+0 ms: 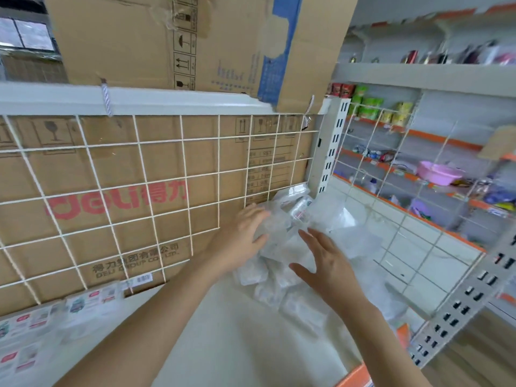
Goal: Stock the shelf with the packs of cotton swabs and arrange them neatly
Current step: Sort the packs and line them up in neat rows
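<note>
Loose pile of clear plastic cotton-swab packs (279, 263) on the white metal shelf (237, 344), at its back right corner, against the white wire grid (139, 191). The left hand (243, 241) grips one pack's edge. The right hand (326, 263) is flat with fingers spread over the pile; frame is blurred, so contact is unclear.

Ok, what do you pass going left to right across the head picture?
Printed packs, Deli cardboard box, left hand holding a cotton swab pack, right hand, pink basin.

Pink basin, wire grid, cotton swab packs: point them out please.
pink basin (436, 175), head view, on its outer wall.
wire grid (183, 140), head view, on a wire crossing.
cotton swab packs (280, 247), head view, on the pile's middle.
</note>
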A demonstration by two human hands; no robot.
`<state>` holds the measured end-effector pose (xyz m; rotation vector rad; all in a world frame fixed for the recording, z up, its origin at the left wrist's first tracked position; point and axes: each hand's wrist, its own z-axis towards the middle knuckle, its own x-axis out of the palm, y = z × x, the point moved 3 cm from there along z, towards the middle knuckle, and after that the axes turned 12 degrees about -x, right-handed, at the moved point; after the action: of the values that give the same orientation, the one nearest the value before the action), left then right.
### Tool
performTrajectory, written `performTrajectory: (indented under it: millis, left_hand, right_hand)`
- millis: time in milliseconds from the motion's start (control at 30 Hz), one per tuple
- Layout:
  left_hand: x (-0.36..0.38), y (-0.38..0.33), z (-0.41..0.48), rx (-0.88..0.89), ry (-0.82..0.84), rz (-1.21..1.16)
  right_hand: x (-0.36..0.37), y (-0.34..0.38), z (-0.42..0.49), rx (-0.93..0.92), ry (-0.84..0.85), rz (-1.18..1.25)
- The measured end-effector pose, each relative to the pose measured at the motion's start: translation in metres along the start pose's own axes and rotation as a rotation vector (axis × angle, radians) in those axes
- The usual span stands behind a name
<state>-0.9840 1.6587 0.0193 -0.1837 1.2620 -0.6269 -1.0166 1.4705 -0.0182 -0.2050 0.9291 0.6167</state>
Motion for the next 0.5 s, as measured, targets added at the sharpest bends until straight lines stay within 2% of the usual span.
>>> performTrajectory:
  millis: [133, 233, 400, 500]
  left_hand:
    - [0.018, -0.006, 0.032, 0.046, 0.063, 0.246]
    - [0.026, -0.001, 0.040, 0.087, 0.110, 0.426]
    - [0.032, 0.003, 0.037, 0.127, 0.008, 0.284]
    - [0.031, 0.007, 0.033, 0.124, -0.038, 0.194]
  right_hand:
    - [0.010, -0.006, 0.009, -0.039, 0.104, -0.132]
    - [0.012, -0.004, 0.012, -0.080, 0.079, -0.198]
    - [0.013, -0.003, 0.010, -0.085, 0.006, -0.177]
    - [0.010, -0.004, 0.010, -0.064, -0.045, -0.084]
